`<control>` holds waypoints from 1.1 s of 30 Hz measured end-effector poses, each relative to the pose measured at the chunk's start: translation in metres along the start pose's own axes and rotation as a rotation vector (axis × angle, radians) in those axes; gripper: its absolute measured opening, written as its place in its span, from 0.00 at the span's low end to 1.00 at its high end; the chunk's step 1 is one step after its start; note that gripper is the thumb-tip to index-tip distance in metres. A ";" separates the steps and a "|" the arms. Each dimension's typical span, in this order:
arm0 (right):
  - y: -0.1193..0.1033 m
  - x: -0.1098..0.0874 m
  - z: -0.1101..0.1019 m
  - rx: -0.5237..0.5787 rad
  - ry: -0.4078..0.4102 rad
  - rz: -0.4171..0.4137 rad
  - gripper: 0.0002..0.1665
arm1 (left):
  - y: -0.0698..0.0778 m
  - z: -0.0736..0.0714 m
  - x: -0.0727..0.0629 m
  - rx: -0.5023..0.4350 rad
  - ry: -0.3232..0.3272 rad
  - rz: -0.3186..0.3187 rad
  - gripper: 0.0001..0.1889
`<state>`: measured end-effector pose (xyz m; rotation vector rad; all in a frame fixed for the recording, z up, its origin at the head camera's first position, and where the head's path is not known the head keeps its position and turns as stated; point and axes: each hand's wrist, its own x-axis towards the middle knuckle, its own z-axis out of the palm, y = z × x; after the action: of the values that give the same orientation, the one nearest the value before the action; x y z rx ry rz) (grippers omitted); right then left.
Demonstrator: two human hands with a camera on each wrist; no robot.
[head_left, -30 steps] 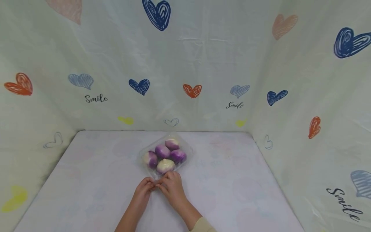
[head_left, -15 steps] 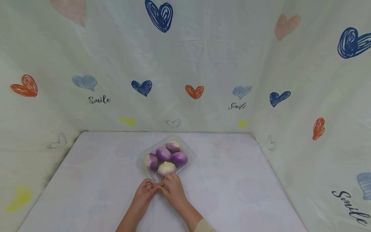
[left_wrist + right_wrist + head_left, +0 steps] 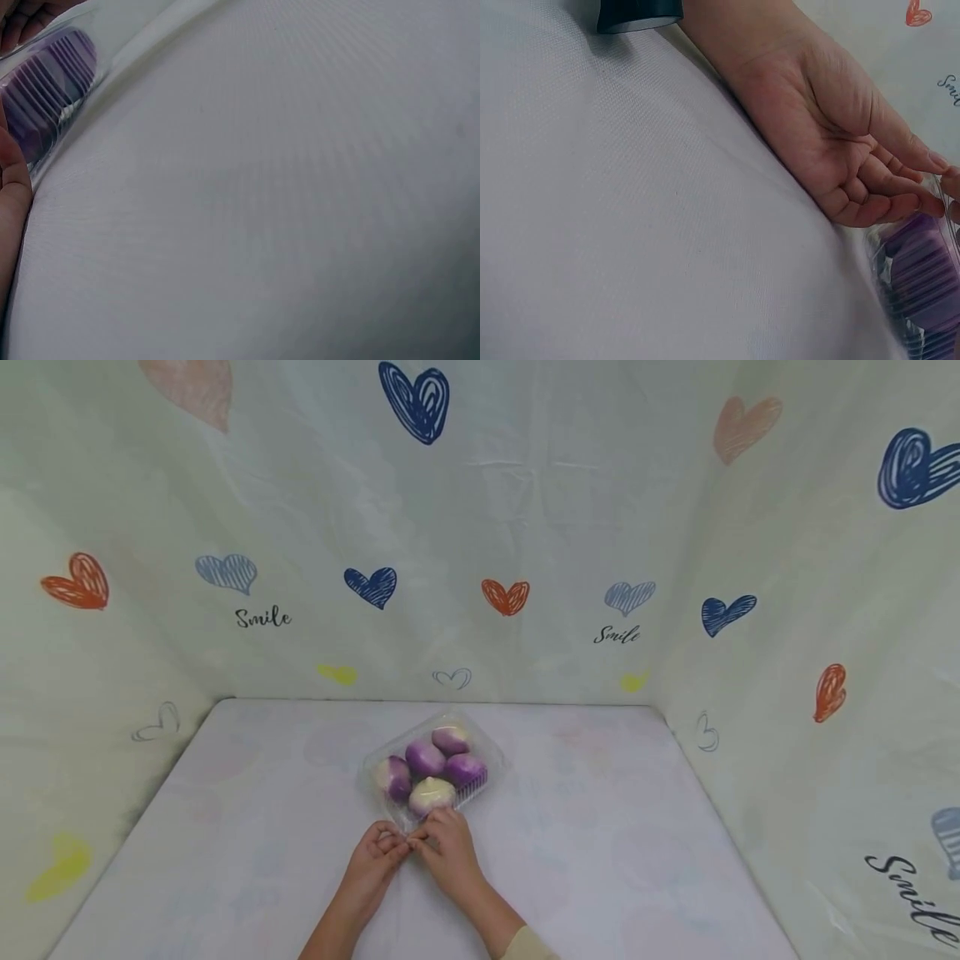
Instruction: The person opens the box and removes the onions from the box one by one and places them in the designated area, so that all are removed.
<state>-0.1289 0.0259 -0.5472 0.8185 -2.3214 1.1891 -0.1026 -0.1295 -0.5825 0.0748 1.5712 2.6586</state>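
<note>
A clear plastic clamshell box (image 3: 491, 752) lies near the middle of the table, turned cornerwise. Through its lid I see several glossy purple-and-white bulbs (image 3: 425, 758), like onions or turnips. My left hand (image 3: 370, 864) pinches the box's near corner between thumb and fingertips. Just beside it, my right hand (image 3: 448, 850) pinches the same rim, its fingertips meeting the left ones. In the right wrist view the thumb and forefinger of a hand (image 3: 817, 127) hold the thin plastic edge. The box's ribbed side (image 3: 56, 82) shows in the left wrist view.
The pale table (image 3: 600, 827) is bounded by hanging white cloth (image 3: 555, 527) printed with hearts and "Smile" at the back and both sides. A dark cylindrical piece (image 3: 639, 13) appears at the top of the right wrist view.
The head view has shifted slightly, so the whole scene sits a little further right. Both hands stay at the box's near corner, the left fingertips drawn marginally closer to the right ones.
</note>
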 end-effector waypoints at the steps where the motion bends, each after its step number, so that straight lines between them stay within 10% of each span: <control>1: 0.000 0.000 0.000 0.006 0.002 0.005 0.03 | 0.000 0.000 0.000 -0.005 -0.003 0.003 0.13; 20: -0.002 0.001 0.002 0.062 0.021 0.067 0.06 | -0.005 -0.008 0.003 -0.045 -0.114 0.032 0.16; 33: -0.004 0.004 -0.006 0.046 -0.053 0.021 0.07 | 0.006 0.002 -0.001 -0.021 0.028 -0.065 0.17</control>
<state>-0.1286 0.0280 -0.5397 0.8529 -2.3583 1.2486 -0.1017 -0.1307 -0.5763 -0.0139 1.5259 2.6373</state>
